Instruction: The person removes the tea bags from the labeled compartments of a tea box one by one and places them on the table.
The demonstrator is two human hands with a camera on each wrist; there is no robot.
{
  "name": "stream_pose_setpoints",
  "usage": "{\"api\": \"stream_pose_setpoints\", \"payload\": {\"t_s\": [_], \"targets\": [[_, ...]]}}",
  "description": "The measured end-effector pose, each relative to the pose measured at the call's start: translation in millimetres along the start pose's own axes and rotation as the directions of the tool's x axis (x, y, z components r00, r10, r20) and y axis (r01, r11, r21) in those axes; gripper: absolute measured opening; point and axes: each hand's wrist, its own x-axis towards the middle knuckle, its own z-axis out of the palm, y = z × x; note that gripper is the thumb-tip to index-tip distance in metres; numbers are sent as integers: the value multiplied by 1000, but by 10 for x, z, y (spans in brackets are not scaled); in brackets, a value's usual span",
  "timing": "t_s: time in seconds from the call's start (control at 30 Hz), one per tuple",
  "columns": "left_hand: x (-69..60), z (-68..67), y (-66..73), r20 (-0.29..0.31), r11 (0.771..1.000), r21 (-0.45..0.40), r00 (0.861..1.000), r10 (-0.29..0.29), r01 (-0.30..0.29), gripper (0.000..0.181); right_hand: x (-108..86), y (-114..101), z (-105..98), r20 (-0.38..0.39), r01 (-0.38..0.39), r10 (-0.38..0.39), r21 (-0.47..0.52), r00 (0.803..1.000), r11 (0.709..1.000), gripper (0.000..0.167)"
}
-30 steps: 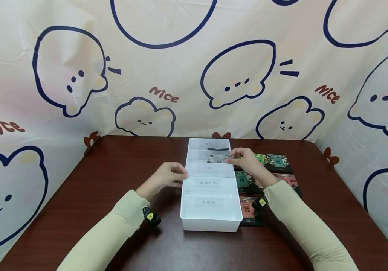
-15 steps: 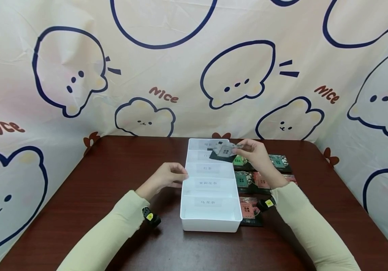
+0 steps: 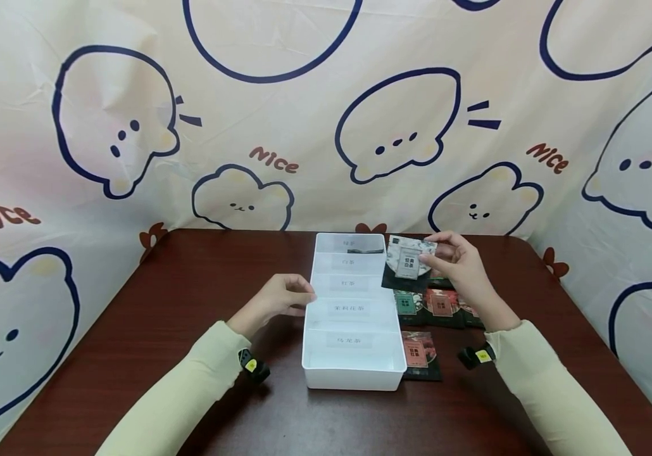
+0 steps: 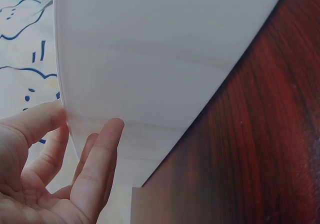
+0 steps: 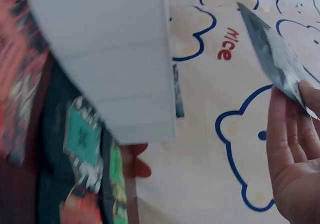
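Observation:
A long white divided box (image 3: 354, 377) stands on the table, with a printed label in each compartment. My left hand (image 3: 277, 297) is at its left side; in the left wrist view thumb and forefinger pinch the rim, the other fingers lying along the outer wall. My right hand (image 3: 463, 263) pinches a grey-and-white tea packet (image 3: 408, 261) by its right edge, beside the box's far right side. In the right wrist view this packet (image 5: 270, 49) is tilted, seen almost edge-on. A dark-edged packet (image 3: 366, 251) shows in the farthest compartment.
More tea packets lie right of the box: a green one (image 3: 407, 303), a red one (image 3: 442, 303) and a nearer red one (image 3: 417, 353). My right hand and its packet partly cover others. A patterned cloth (image 3: 314, 126) hangs behind the brown table (image 3: 189, 278).
My right hand has lifted the grey-and-white tea packet out of the second-farthest compartment and carried it right, past the box's rim. The left hand and the box have stayed in place.

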Motion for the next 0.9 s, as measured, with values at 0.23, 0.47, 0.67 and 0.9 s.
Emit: {"api": "stream_pose_setpoints", "payload": {"t_s": [0.23,0.47,0.67,0.9], "targets": [[8,-1,1,0,1000,-4,1000,-4,4,16,-165,104,-199,0,12,-12,65,1000,998,31],[4,0,4,-4,1000,5,1000,-7,7,14,-342,239,-385,14,-71,71,-11,997,997,28],[-1,-1,12,-3,1000,3,1000,-1,1,14,-497,352,-526,37,-164,168,-106,985,981,26],[-14,3,24,-3,1000,4,1000,2,-2,15,-683,457,-665,86,-294,306,-132,948,947,40]]}}
